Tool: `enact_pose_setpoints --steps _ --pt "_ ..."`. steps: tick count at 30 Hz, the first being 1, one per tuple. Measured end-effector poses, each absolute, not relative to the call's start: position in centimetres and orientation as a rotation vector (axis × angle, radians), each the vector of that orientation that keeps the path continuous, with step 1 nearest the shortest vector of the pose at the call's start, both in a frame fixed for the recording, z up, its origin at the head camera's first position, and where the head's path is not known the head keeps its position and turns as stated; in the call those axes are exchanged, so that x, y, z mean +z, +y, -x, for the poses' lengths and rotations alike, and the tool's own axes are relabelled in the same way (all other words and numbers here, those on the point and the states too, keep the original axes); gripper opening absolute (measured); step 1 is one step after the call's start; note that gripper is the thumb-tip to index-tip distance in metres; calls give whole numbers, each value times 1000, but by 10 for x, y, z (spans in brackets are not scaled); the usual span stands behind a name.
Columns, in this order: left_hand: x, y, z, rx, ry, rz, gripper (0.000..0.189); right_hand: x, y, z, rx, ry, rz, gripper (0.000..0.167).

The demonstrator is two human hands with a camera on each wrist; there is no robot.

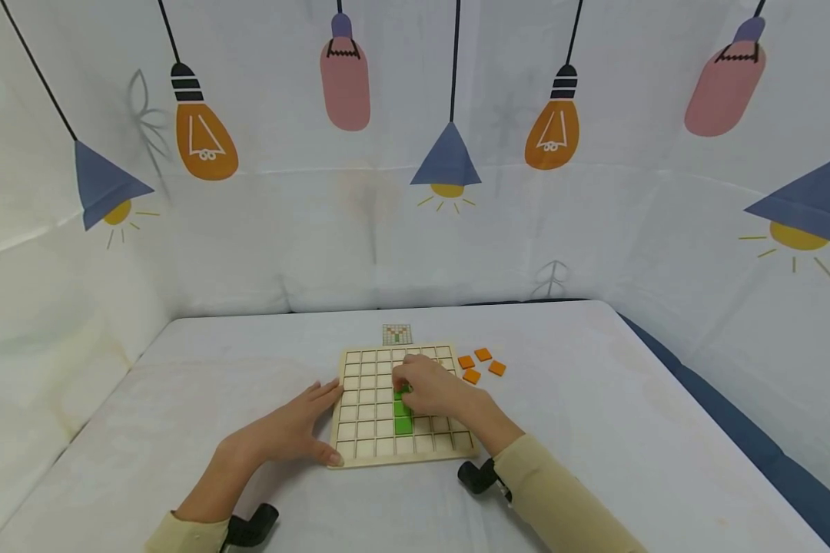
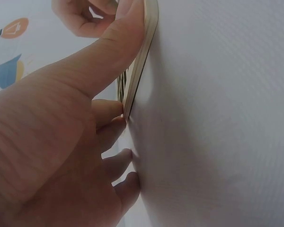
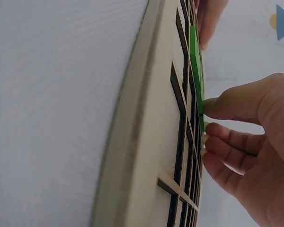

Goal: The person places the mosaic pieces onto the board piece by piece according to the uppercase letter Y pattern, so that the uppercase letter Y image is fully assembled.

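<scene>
A wooden grid board (image 1: 366, 461) lies on the table, with a column of green square tiles (image 1: 403, 425) in its middle. My left hand (image 1: 283, 430) lies along the board's left side, its thumb on the near left corner and its fingers stretched toward the left edge. Over the middle of the board, my right hand (image 1: 432, 388) has bent fingers and pinches a green tile (image 3: 202, 122) at the far end of the column. In the right wrist view, the thumb touches the green and the fingertips meet the board just beyond. That tile is mostly hidden by the fingers.
Several orange square tiles (image 1: 472, 375) lie just right of the board. A small pattern card (image 1: 397, 334) with a coloured grid lies behind it. White cloth covers the table (image 1: 595, 399), and a lamp-printed curtain (image 1: 283, 230) hangs around the back and sides.
</scene>
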State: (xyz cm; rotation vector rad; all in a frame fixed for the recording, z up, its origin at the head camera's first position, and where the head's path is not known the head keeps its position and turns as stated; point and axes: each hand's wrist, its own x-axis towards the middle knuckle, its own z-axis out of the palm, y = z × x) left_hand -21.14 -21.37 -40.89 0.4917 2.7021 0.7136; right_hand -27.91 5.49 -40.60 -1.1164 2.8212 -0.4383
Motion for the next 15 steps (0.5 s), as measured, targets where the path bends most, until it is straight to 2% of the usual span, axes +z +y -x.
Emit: enact_pose_setpoints --steps 15 --pt "-408 -213 210 702 2711 -476 118 -404 55 277 -462 2808 1106 11"
